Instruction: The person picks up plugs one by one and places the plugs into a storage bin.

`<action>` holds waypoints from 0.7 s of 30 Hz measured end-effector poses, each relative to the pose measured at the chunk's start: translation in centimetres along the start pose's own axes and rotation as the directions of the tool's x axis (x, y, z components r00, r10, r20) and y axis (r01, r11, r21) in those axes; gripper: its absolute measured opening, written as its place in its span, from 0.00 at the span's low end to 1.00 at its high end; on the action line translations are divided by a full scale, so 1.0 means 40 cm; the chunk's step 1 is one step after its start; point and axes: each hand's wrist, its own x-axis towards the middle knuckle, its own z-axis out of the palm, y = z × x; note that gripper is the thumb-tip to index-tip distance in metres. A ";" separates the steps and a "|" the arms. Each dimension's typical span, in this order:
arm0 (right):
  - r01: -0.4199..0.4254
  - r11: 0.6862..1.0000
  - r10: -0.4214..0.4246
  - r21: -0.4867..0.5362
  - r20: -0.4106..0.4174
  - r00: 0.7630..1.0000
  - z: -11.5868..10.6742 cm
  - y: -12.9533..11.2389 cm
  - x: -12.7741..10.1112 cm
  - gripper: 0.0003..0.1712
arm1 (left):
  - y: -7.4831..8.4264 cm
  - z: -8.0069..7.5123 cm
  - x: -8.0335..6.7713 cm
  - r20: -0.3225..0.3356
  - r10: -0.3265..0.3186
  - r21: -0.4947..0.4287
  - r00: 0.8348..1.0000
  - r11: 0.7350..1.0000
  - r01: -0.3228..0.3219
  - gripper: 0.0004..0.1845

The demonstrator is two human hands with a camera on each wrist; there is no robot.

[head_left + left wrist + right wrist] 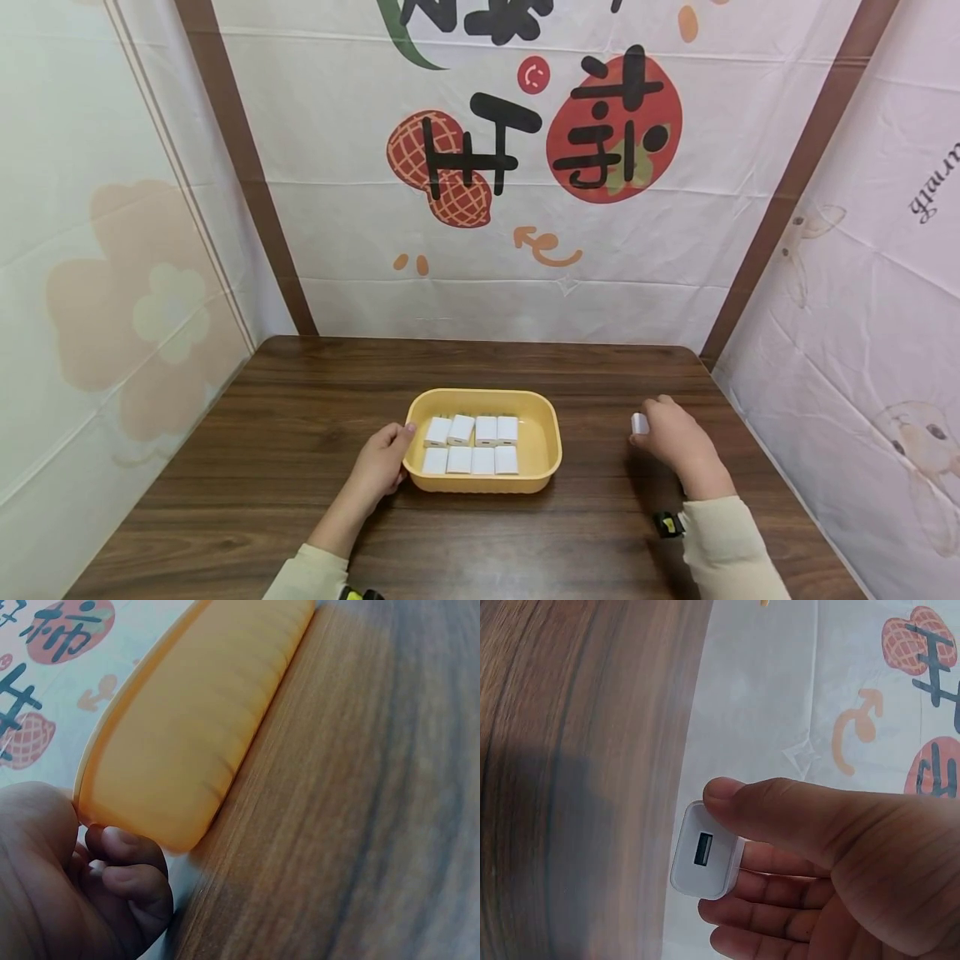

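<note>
The left hand [382, 467] grips the left rim of the yellow tray [543, 442] at the centre of the frame, thumb over the edge and fingers [131, 874] curled beneath. Eight white chargers [472, 444] lie in the tray in two rows. At the right of the frame, well apart from the tray, the right hand [675, 437] pinches another white charger [703, 859] between thumb and fingers above the wooden tabletop [262, 433].

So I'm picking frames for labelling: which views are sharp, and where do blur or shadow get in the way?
Head view: evenly lit and sharp, edges bowed by the wide lens. Left wrist view: the yellow tray is soft and smeared, the left hand dim. Right wrist view: the white charger is crisp in the right hand; a dark shadow crosses the table.
</note>
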 end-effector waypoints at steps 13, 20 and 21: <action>0.029 1.000 -0.029 -0.006 -0.017 0.999 -0.008 -0.043 0.012 0.23 | -0.002 0.003 -0.002 -0.002 -0.005 0.006 1.000 1.000 0.005 0.24; 0.056 0.998 -0.056 0.001 -0.030 0.998 -0.014 -0.075 0.024 0.23 | 0.003 0.002 -0.001 -0.003 -0.010 -0.002 1.000 1.000 0.010 0.24; 0.056 0.998 -0.056 0.001 -0.032 0.998 -0.015 -0.080 0.025 0.23 | 0.004 0.002 -0.001 -0.003 -0.010 -0.002 1.000 1.000 0.010 0.24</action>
